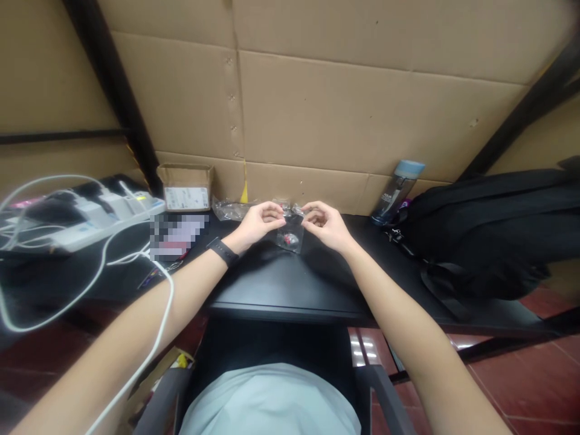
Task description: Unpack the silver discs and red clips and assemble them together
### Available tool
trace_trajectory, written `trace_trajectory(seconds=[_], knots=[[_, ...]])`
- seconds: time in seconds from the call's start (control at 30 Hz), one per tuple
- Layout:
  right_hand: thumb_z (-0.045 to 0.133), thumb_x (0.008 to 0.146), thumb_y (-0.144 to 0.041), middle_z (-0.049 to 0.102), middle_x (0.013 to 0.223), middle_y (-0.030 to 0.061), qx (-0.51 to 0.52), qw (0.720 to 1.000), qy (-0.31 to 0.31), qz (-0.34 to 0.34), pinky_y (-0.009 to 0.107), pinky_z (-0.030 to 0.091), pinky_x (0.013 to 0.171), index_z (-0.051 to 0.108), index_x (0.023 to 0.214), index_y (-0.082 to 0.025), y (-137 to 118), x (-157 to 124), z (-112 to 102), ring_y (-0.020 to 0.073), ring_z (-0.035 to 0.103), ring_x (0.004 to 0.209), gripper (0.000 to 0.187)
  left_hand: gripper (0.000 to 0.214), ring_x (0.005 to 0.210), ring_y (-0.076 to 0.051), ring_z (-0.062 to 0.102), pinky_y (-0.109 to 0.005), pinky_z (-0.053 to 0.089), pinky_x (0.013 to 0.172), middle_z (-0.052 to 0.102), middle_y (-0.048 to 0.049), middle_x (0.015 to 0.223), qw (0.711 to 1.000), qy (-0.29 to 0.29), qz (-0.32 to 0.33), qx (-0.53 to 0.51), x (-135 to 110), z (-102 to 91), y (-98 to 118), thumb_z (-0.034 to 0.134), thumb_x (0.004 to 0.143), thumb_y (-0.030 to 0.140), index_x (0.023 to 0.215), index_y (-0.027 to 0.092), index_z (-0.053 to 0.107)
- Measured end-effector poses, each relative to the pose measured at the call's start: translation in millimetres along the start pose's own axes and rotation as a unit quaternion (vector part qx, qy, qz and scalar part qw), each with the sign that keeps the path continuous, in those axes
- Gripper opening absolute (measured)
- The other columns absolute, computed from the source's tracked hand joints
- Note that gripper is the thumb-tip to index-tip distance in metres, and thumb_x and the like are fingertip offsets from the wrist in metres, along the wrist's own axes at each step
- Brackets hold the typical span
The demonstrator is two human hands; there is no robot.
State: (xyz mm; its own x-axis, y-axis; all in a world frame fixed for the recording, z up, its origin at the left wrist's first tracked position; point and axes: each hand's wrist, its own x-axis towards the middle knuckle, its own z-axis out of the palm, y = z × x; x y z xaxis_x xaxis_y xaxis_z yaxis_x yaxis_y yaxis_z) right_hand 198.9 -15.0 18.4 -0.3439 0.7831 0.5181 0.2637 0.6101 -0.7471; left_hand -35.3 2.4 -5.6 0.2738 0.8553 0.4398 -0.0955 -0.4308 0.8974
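A small clear plastic bag [295,246] hangs upright between my hands above the black desk. Inside its lower part sits a small rounded red and silver-grey item [289,239], too small to name. My left hand [259,225], with a dark band on the wrist, pinches the bag's upper left edge between thumb and fingers. At the upper right edge, my right hand [328,228] is closed in a similar pinch. Behind the hands lies crumpled clear plastic packaging [233,209], partly hidden by my left hand.
To the left are a white power strip [106,225] with plugs, a looping white cable [168,296] passing over my left forearm, and a small open cardboard box [188,187]. On the right stand a blue-capped bottle [395,193] and a black backpack [489,235]. Cardboard [317,103] lines the back.
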Motion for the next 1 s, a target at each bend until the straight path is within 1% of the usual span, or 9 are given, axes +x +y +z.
trace_trajectory(seconds=[0.17, 0.27, 0.37, 0.47, 0.57, 0.67, 0.77, 0.87, 1.0], knots=[[0.066, 0.084, -0.027, 0.067, 0.084, 0.002, -0.063, 0.995, 0.045, -0.057, 0.028, 0.049, 0.065, 0.063, 0.111, -0.022, -8, -2, -2, 0.0163, 0.062, 0.072, 0.027, 0.037, 0.093, -0.018, 0.069, -0.038, 0.054, 0.096, 0.07, -0.0072, 0.1, 0.999, 0.018, 0.039, 0.015, 0, 2.8, 3, 0.086, 0.072, 0.034, 0.096, 0.015, 0.064], [0.065, 0.086, -0.027, 0.067, 0.087, 0.0029, -0.064, 0.995, 0.05, -0.064, 0.03, 0.052, 0.071, 0.063, 0.111, -0.022, -8, -2, -3, 0.0177, 0.065, 0.076, 0.025, 0.038, 0.097, -0.018, 0.069, -0.039, 0.053, 0.098, 0.07, -0.0084, 0.105, 0.999, 0.009, 0.043, 0.009, -1, 3.3, 2, 0.084, 0.075, 0.033, 0.102, 0.016, 0.063], [0.066, 0.088, -0.032, 0.067, 0.088, 0.0033, -0.019, 0.998, 0.033, -0.04, 0.032, 0.056, 0.075, 0.061, 0.111, -0.022, -5, -1, -3, 0.0186, 0.069, 0.077, 0.026, 0.048, 0.098, -0.019, 0.07, -0.041, 0.054, 0.097, 0.07, -0.0115, 0.113, 0.998, -0.061, 0.008, 0.021, -1, 3.8, -7, 0.083, 0.077, 0.031, 0.116, 0.016, 0.061], [0.069, 0.086, -0.035, 0.065, 0.087, 0.0027, 0.014, 1.0, 0.021, -0.018, 0.034, 0.058, 0.076, 0.06, 0.11, -0.021, -3, 1, -3, 0.0182, 0.07, 0.075, 0.029, 0.048, 0.098, -0.021, 0.072, -0.04, 0.054, 0.095, 0.074, -0.0125, 0.109, 0.992, -0.109, -0.016, 0.066, 0, 5.1, -19, 0.081, 0.078, 0.03, 0.119, 0.015, 0.061], [0.074, 0.081, -0.037, 0.065, 0.084, 0.0012, 0.061, 0.998, 0.02, 0.023, 0.033, 0.059, 0.074, 0.06, 0.109, -0.021, 0, 2, -5, 0.0176, 0.07, 0.073, 0.035, 0.036, 0.09, -0.02, 0.073, -0.038, 0.055, 0.09, 0.076, -0.0101, 0.098, 0.988, -0.109, -0.004, 0.112, 1, 6.0, -26, 0.076, 0.083, 0.034, 0.112, 0.014, 0.067], [0.079, 0.076, -0.035, 0.066, 0.082, -0.0006, 0.124, 0.989, 0.018, 0.08, 0.031, 0.058, 0.071, 0.059, 0.11, -0.022, 6, 2, -8, 0.0167, 0.07, 0.074, 0.041, 0.029, 0.084, -0.02, 0.072, -0.035, 0.056, 0.083, 0.076, -0.0089, 0.092, 0.986, -0.098, 0.003, 0.136, 2, 5.2, -26, 0.074, 0.083, 0.037, 0.101, 0.014, 0.071], [0.082, 0.072, -0.029, 0.069, 0.087, -0.0007, 0.163, 0.979, -0.012, 0.123, 0.03, 0.058, 0.072, 0.058, 0.117, -0.023, 14, 1, -10, 0.0158, 0.07, 0.078, 0.051, 0.027, 0.084, -0.02, 0.072, -0.034, 0.057, 0.08, 0.076, -0.0094, 0.091, 0.986, -0.087, -0.004, 0.145, 2, 3.6, -25, 0.075, 0.082, 0.036, 0.097, 0.014, 0.072], [0.086, 0.066, -0.025, 0.073, 0.09, 0.0016, 0.151, 0.976, -0.066, 0.145, 0.031, 0.057, 0.074, 0.058, 0.122, -0.023, 23, 0, -9, 0.0159, 0.069, 0.077, 0.062, 0.026, 0.083, -0.02, 0.072, -0.034, 0.057, 0.08, 0.076, -0.0095, 0.091, 0.985, -0.081, -0.009, 0.151, 2, 2.4, -26, 0.075, 0.081, 0.035, 0.097, 0.014, 0.072], [0.086, 0.067, -0.028, 0.073, 0.076, 0.0015, 0.106, 0.982, -0.061, 0.145, 0.03, 0.055, 0.07, 0.064, 0.112, -0.018, 33, 1, -4, 0.0156, 0.067, 0.068, 0.051, 0.027, 0.081, -0.02, 0.073, -0.034, 0.057, 0.08, 0.076, -0.0086, 0.088, 0.984, -0.075, -0.012, 0.16, 3, 0.0, -30, 0.075, 0.082, 0.035, 0.099, 0.015, 0.072]])
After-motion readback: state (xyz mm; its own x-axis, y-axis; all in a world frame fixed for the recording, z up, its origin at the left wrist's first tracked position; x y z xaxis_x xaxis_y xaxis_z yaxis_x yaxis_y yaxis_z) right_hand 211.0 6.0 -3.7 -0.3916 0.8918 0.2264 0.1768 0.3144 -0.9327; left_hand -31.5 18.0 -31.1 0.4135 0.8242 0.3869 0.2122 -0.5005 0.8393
